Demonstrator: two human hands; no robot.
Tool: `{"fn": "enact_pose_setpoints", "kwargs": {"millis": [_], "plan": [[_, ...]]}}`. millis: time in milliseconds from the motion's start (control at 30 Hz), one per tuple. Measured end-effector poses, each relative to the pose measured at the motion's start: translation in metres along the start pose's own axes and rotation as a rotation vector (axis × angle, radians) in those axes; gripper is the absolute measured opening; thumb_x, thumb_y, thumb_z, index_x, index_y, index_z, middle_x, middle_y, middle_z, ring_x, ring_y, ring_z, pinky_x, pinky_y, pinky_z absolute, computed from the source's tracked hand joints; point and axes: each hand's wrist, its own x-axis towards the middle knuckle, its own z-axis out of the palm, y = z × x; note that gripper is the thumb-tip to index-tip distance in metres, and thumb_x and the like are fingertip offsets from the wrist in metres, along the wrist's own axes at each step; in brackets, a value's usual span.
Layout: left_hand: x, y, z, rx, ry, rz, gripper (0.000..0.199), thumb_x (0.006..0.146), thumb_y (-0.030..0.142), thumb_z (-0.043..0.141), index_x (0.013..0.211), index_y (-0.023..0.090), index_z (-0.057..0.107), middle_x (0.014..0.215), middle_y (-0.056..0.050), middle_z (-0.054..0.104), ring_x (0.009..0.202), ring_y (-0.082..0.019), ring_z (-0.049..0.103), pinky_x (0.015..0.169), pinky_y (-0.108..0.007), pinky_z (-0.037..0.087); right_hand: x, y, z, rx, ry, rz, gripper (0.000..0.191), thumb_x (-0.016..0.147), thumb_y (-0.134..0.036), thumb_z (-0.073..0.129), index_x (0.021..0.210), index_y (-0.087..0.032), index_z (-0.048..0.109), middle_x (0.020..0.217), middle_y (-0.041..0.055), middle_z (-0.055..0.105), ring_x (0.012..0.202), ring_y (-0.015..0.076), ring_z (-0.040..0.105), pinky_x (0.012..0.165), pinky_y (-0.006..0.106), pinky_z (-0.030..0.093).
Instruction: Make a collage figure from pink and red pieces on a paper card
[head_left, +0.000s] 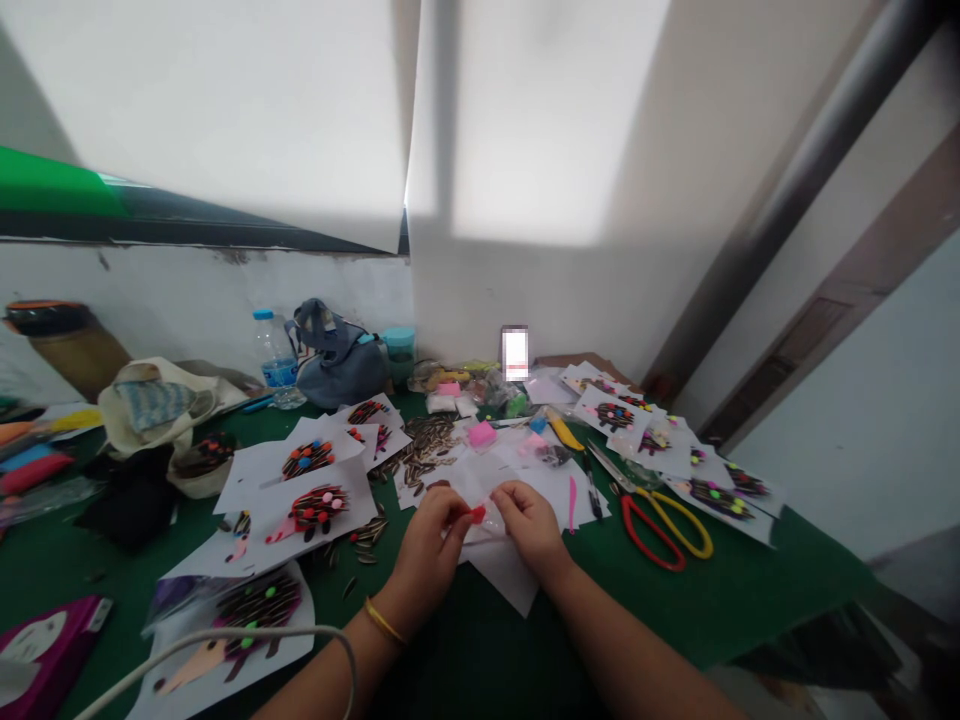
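Observation:
My left hand [433, 532] is closed, with a small red soft-looking piece [478, 514] pinched between thumb and finger. Close beside it my right hand [531, 522] is also closed, its thumb and fingers pinching the edge of a clear plastic wrapper [491, 522]. Both hands are held over white paper sheets [510, 585] at the middle of the table. Striped sunflower seeds [429, 447] lie heaped beyond my left hand. A pink block [481, 434] and a pink plastic modelling knife [573, 502] lie near my right hand.
Red-and-yellow-handled scissors [667, 530] and a black pen [592, 490] lie to the right. Hedgehog pictures made with seeds [319, 508] are spread on both sides. A water bottle [276, 365], blue bag [341, 365] and phone [514, 355] stand behind. A pale cable [247, 632] crosses the lower left.

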Motion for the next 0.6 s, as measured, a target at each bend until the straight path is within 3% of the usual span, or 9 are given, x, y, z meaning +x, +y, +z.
{"fn": "enact_pose_setpoints", "kwargs": {"millis": [133,233,400,500,600], "plan": [[0.002,-0.006,0.002,-0.325,0.145,-0.217,0.025,0.090,0.042,0.055,0.102,0.020,0.059,0.084,-0.002,0.063,0.073,-0.017,0.060,0.069,-0.031,0.049,0.003,0.003,-0.002,-0.069,0.034,-0.032,0.029,0.083,-0.046,0.056,0.073,-0.020,0.064,0.059,-0.0015,0.055,0.056,0.0161,0.051,0.055,0.027,0.041],[0.003,-0.008,0.002,-0.509,0.182,-0.363,0.041,0.087,0.046,0.059,0.119,0.021,0.059,0.084,-0.002,0.064,0.070,-0.015,0.061,0.069,-0.030,0.049,0.004,0.007,-0.003,-0.069,0.029,-0.067,0.027,0.085,-0.043,0.052,0.078,-0.020,0.065,0.060,-0.0014,0.055,0.057,0.0160,0.050,0.054,0.027,0.041],[0.006,-0.005,0.003,-0.809,0.188,-0.556,0.045,0.077,0.048,0.070,0.110,0.018,0.065,0.088,-0.003,0.065,0.076,-0.014,0.061,0.072,-0.028,0.048,0.010,0.013,-0.012,0.045,0.073,-0.072,0.023,0.085,-0.038,0.049,0.091,-0.019,0.062,0.059,-0.0039,0.049,0.051,0.0136,0.044,0.049,0.024,0.036],[0.007,-0.003,0.003,-0.813,0.201,-0.580,0.039,0.074,0.044,0.074,0.100,0.018,0.060,0.078,0.002,0.062,0.067,-0.010,0.058,0.067,-0.024,0.047,0.020,0.020,-0.034,0.014,0.193,-0.092,0.028,0.084,-0.037,0.051,0.102,-0.018,0.060,0.068,-0.0021,0.053,0.056,0.0139,0.046,0.052,0.025,0.039],[0.008,0.000,0.001,-0.761,0.186,-0.584,0.037,0.074,0.042,0.074,0.093,0.019,0.053,0.074,0.004,0.061,0.059,-0.009,0.056,0.060,-0.023,0.045,0.035,0.031,-0.075,-0.170,0.382,-0.132,0.034,0.084,-0.038,0.049,0.108,-0.015,0.060,0.081,0.0040,0.060,0.066,0.0175,0.053,0.062,0.029,0.044]]}}
